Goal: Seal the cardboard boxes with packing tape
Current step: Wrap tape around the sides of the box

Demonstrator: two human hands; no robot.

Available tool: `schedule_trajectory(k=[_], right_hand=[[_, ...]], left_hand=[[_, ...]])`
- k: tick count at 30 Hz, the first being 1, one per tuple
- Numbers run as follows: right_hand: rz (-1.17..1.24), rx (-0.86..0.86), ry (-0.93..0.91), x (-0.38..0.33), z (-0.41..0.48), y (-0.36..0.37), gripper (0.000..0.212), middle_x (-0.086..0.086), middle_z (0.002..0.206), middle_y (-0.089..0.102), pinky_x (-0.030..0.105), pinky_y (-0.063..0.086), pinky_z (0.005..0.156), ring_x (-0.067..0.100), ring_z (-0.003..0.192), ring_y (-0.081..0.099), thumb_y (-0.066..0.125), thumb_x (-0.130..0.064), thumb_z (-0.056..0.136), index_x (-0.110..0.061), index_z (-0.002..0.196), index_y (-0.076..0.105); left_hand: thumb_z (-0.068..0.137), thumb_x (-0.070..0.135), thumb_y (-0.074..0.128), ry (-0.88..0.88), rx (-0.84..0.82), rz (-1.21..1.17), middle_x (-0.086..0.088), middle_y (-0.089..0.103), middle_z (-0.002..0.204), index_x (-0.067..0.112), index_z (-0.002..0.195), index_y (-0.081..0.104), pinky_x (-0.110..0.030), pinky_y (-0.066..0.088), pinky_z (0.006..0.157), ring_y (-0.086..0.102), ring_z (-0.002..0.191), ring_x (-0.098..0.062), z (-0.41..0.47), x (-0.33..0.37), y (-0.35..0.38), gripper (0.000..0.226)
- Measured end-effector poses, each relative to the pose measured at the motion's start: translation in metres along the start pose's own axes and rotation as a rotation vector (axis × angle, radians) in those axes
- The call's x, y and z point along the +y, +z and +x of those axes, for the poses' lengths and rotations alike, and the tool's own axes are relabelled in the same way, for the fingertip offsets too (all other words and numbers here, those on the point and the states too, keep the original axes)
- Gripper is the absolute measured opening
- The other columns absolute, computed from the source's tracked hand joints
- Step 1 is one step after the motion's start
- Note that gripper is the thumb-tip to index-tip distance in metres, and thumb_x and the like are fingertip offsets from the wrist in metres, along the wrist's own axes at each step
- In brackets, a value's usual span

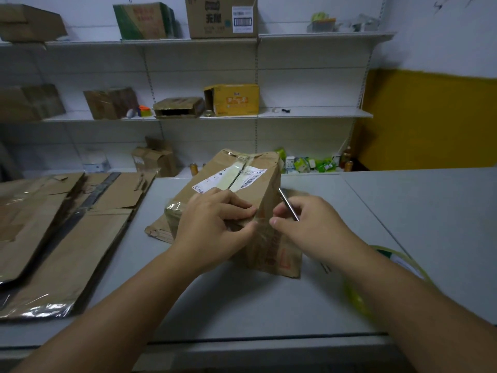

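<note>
1. Flattened cardboard (67,224) lies at frame left, cut off by the edge.
2. The left hand (212,224) grips the near top edge of the cardboard box (242,179), fingers curled over it.
3. The box stands mid-frame, its long axis running away toward the upper right.
4. The right hand (309,227) pinches a thin metal tool (289,204) of unclear kind.
5. A blurred yellowish tape roll (355,297) at lower right is half hidden by the forearm.

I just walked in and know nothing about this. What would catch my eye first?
First, the worn cardboard box in the middle of the grey table, with both hands at it: the left hand grips its near top edge, the right hand pinches a thin metal tool beside it. Then the flattened cardboard stacked at the left, and the yellow box on the shelf behind.
</note>
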State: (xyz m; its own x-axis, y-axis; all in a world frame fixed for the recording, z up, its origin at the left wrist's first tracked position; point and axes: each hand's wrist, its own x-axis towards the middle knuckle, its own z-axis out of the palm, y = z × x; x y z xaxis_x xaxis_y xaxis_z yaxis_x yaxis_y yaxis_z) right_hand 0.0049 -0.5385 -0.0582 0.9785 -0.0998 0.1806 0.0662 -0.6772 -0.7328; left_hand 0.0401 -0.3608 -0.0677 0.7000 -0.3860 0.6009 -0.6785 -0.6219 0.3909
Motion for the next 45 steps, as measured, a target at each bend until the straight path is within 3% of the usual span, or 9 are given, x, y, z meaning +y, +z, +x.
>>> schedule_trajectory(k=[6,9,11,13,18,29,37,41,45], right_hand=[[0.005,-0.098,-0.005,0.008,-0.002,-0.002,0.021,0.001,0.072,0.068,0.024,0.043,0.055,0.006,0.057,0.053,0.062,-0.036,0.088,-0.018,0.080,0.071],[0.095,0.094,0.028,0.004,-0.003,-0.011,0.024,0.012,0.070,0.064,0.039,0.048,0.058,0.019,0.059,0.054,0.055,-0.028,0.092,-0.012,0.080,0.068],[0.291,0.207,0.099,-0.002,-0.009,-0.022,0.026,0.011,0.061,0.056,0.033,0.039,0.045,0.017,0.050,0.048,0.047,-0.022,0.096,-0.014,0.077,0.064],[0.405,0.113,0.194,-0.010,-0.023,-0.023,0.030,0.001,0.048,0.052,0.021,0.034,0.037,0.010,0.038,0.044,0.041,-0.020,0.098,-0.015,0.074,0.059],[0.342,-0.169,0.270,-0.012,-0.054,0.013,0.035,-0.001,0.047,0.047,0.017,0.032,0.036,0.005,0.032,0.041,0.036,-0.033,0.099,-0.017,0.072,0.051],[0.272,-0.149,0.238,0.002,-0.055,0.032,0.038,-0.001,0.053,0.044,0.028,0.035,0.051,0.011,0.047,0.042,0.036,-0.034,0.099,-0.021,0.064,0.047],[-0.170,-0.176,0.139,0.008,-0.046,0.025,0.043,-0.001,0.056,0.041,0.017,0.026,0.041,0.007,0.050,0.038,0.035,-0.024,0.098,-0.015,0.056,0.035],[0.125,-0.223,0.260,0.009,-0.052,0.016,0.036,0.005,0.056,0.045,0.027,0.035,0.049,0.017,0.048,0.042,0.039,-0.023,0.094,-0.016,0.059,0.045],[0.430,-0.175,0.387,-0.004,-0.059,0.010,0.033,0.002,0.051,0.038,0.017,0.028,0.035,0.010,0.035,0.032,0.040,-0.024,0.097,-0.016,0.065,0.045]], left_hand=[[0.068,0.068,0.045,-0.067,-0.026,0.012,0.027,0.056,0.083,0.030,0.094,0.075,-0.039,0.048,0.083,0.054,0.089,0.001,0.003,0.007,0.001,0.056],[0.072,0.060,0.059,-0.084,-0.016,0.057,0.014,0.063,0.087,0.026,0.091,0.074,-0.040,0.045,0.085,0.055,0.089,-0.007,0.003,0.012,0.007,0.042],[0.076,0.051,0.066,-0.079,0.023,0.055,0.011,0.065,0.087,0.025,0.091,0.074,-0.040,0.045,0.082,0.055,0.088,-0.009,0.002,0.011,0.010,0.031],[0.075,0.056,0.060,-0.082,0.042,0.038,0.011,0.065,0.085,0.025,0.090,0.074,-0.040,0.047,0.077,0.055,0.085,-0.008,0.001,0.009,0.011,0.037],[0.074,0.058,0.048,-0.083,0.097,0.010,0.012,0.064,0.079,0.025,0.082,0.075,-0.041,0.048,0.072,0.056,0.080,-0.009,0.000,0.008,0.015,0.043],[0.074,0.057,0.050,-0.064,0.107,-0.003,0.017,0.063,0.080,0.025,0.085,0.076,-0.042,0.050,0.070,0.056,0.081,-0.007,0.000,0.006,0.016,0.042],[0.076,0.047,0.060,-0.077,0.105,-0.004,0.017,0.062,0.080,0.025,0.087,0.076,-0.042,0.050,0.072,0.056,0.083,-0.007,-0.001,0.007,0.015,0.030],[0.078,0.041,0.066,-0.067,0.107,0.008,0.017,0.061,0.081,0.024,0.087,0.076,-0.042,0.050,0.072,0.055,0.083,-0.006,-0.002,0.007,0.016,0.022],[0.076,0.049,0.058,-0.055,0.126,0.005,0.016,0.064,0.080,0.025,0.086,0.076,-0.038,0.049,0.072,0.056,0.082,-0.007,-0.001,0.006,0.017,0.032]])
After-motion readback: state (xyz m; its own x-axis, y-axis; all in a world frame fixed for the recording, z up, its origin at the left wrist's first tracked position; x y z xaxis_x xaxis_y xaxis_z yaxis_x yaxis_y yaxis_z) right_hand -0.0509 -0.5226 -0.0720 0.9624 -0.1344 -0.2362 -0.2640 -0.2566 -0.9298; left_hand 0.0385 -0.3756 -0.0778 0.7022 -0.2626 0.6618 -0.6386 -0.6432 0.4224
